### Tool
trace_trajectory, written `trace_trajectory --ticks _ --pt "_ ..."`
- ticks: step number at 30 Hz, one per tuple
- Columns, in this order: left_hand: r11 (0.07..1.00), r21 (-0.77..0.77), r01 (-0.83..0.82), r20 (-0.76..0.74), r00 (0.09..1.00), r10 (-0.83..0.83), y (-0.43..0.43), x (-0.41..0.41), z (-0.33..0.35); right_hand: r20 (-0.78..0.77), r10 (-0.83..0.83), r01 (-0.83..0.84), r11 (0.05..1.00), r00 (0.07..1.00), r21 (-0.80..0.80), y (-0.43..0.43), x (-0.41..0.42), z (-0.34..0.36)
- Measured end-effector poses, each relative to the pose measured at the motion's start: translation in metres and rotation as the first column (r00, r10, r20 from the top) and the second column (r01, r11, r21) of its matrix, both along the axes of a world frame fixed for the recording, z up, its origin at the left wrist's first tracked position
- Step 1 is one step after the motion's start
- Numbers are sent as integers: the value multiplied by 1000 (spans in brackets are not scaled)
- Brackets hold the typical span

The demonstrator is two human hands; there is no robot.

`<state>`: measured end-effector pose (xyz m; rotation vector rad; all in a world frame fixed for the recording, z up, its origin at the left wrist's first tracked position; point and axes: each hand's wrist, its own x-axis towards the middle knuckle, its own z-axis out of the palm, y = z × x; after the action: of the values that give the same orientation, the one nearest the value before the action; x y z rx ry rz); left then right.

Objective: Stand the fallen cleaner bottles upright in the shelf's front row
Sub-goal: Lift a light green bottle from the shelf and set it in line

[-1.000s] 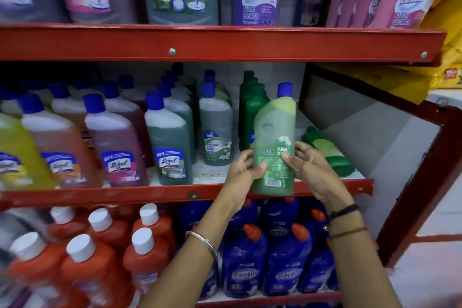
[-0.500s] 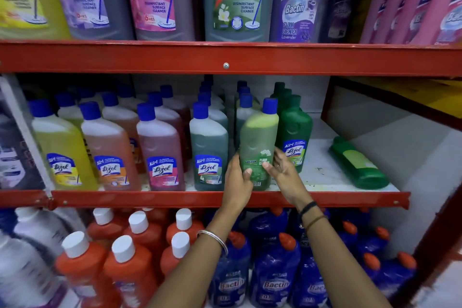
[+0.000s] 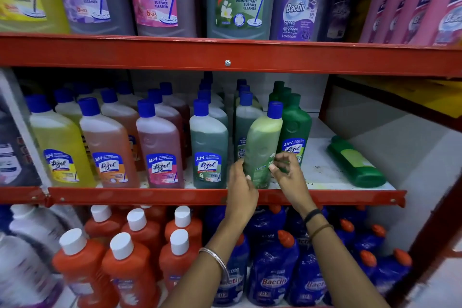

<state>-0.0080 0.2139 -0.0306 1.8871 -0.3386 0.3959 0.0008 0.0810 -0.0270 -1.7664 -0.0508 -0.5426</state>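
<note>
Both of our hands are at the light green bottle (image 3: 262,142): our left hand (image 3: 241,186) lies against its left side near the base, fingers loosely curled, and our right hand (image 3: 287,174) has its fingertips on the label at the right side. Whether either truly grips it we cannot tell; the fingers are blurred. This bottle has a blue cap and stands nearly upright, leaning slightly toward 1 o'clock, with its base at the front edge of the middle shelf (image 3: 175,195).

At its 9 o'clock stands a dark green Lizol bottle (image 3: 208,147), then pink, orange and yellow ones along the front row. Just behind, at 2 o'clock, an opaque green bottle (image 3: 295,130) stands upright. Well apart at 3 o'clock, a fallen green bottle (image 3: 356,161) lies on its side on the white shelf board, cap pointing to the back.
</note>
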Motion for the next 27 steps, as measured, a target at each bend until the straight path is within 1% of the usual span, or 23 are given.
trace_trajectory --ticks 3,6,9,11,13,15,18,20,21,24,27 --pt "1000 -5 -21 12 1000 21 3 2 3 2 20 -20 1000 1000 -6 -1 2 2" --pt "999 6 -52 49 997 52 4 0 2 2 91 -91 996 996 -3 2 1 9" --pt "999 14 46 89 995 -47 -3 -6 -2 23 125 -124 992 992 -17 7 1 19" --pt "996 30 81 130 988 -84 -3 -9 -4 25 132 -133 990 991 39 7 3 21" --pt "997 24 76 144 986 -79 -3 -6 -3 3 147 -146 980 989 136 3 7 20" --pt "999 15 36 108 993 -38 -2 -2 1 -6 164 -160 969 986 187 0 10 21" --pt "998 70 11 -25 1000 -9 -3 7 9 4 216 -211 948 976 238 3 16 28" --pt "997 74 18 -96 995 -11 -3 11 12 -5 263 -253 933 965 258 7 21 31" --pt "998 56 16 -115 993 -9 -3 12 12 -8 283 -272 930 959 247 9 22 32" --pt "1000 23 15 -134 991 -11 -1 9 9 -3 321 -317 936 947 151 11 26 37" --pt "999 19 28 -123 992 -25 -1 4 4 -13 300 -298 952 954 64 8 29 38"
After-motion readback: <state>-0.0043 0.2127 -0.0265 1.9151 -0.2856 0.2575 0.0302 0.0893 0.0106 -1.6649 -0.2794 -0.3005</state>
